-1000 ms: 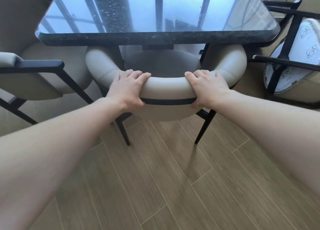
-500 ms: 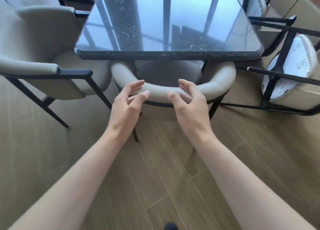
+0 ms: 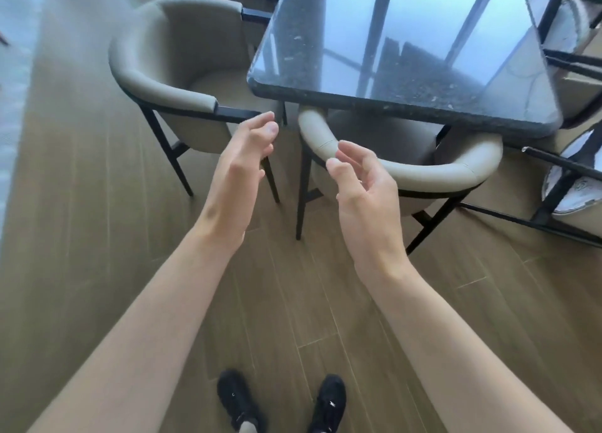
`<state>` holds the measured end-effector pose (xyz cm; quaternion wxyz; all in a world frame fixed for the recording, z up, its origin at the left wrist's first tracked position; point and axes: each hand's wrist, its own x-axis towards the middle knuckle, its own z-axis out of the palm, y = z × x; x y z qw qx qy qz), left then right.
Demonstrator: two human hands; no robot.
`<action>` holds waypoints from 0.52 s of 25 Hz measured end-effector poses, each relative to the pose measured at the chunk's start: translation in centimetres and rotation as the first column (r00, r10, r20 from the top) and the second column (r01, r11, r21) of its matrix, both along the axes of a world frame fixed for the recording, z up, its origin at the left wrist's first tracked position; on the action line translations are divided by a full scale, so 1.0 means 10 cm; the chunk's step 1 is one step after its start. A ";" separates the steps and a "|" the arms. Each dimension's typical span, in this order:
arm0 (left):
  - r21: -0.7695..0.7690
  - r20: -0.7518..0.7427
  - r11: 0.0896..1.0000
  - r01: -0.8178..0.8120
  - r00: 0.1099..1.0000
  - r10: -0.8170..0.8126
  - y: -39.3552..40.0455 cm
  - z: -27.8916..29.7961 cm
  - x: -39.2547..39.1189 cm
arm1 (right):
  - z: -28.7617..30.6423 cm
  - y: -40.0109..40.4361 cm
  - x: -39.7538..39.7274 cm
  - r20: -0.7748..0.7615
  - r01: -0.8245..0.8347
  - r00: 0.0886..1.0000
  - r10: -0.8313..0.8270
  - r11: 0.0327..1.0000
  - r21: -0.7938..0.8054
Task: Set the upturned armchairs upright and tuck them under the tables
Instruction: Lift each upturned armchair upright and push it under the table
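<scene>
Wood-plank floor (image 3: 97, 237), brown. Standing on it: dark glossy stone-top table (image 3: 407, 58), upright beige armchair (image 3: 407, 169) tucked under near edge, second upright armchair (image 3: 169, 58) at left side, upturned armchair (image 3: 573, 178) far right, black shoes (image 3: 280, 400).

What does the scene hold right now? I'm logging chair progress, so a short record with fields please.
left hand: open, holds nothing
right hand: open, holds nothing
near armchair: upright, seat tucked under the table
table: dark glossy stone top
left armchair: upright at the table's side
upturned armchair: right edge, legs showing, not yet righted
floor: wood-look planks
</scene>
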<state>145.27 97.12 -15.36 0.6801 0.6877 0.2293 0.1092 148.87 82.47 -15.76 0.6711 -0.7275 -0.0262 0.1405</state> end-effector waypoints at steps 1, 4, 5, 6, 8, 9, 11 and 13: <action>-0.010 0.000 1.000 -0.021 1.000 0.021 0.14 0.05 -0.11 | 0.05 0.15 -0.08 0.001 -0.021 1.000 0.021 1.000 -0.003; -0.058 0.002 0.994 -0.088 0.996 0.089 0.64 0.15 -0.44 | 0.19 0.67 -0.36 -0.008 -0.069 0.998 0.069 0.997 -0.018; -0.080 0.004 0.991 -0.107 0.994 0.107 0.82 0.17 -0.55 | 0.22 0.86 -0.45 -0.013 -0.075 0.997 0.074 0.997 -0.019; -0.100 0.002 0.988 -0.121 0.993 0.122 1.01 0.19 -0.65 | 0.25 1.07 -0.54 -0.017 -0.079 0.997 0.079 0.997 -0.021; -0.129 -0.004 0.984 -0.125 0.992 0.125 1.32 0.23 -0.79 | 0.30 1.44 -0.68 -0.017 -0.078 0.997 0.078 0.996 -0.030; -0.139 -0.001 0.983 -0.116 0.993 0.117 1.52 0.25 -0.87 | 0.33 1.66 -0.76 -0.013 -0.073 0.997 0.073 0.997 -0.039; -0.151 0.000 0.982 -0.117 0.993 0.118 1.95 0.32 -1.01 | 0.39 2.14 -0.90 -0.014 -0.068 0.998 0.068 0.997 -0.047; -0.151 -0.002 0.980 -0.129 0.991 0.130 2.35 0.37 -1.11 | 0.44 2.55 -1.00 -0.020 -0.072 0.997 0.071 0.997 -0.041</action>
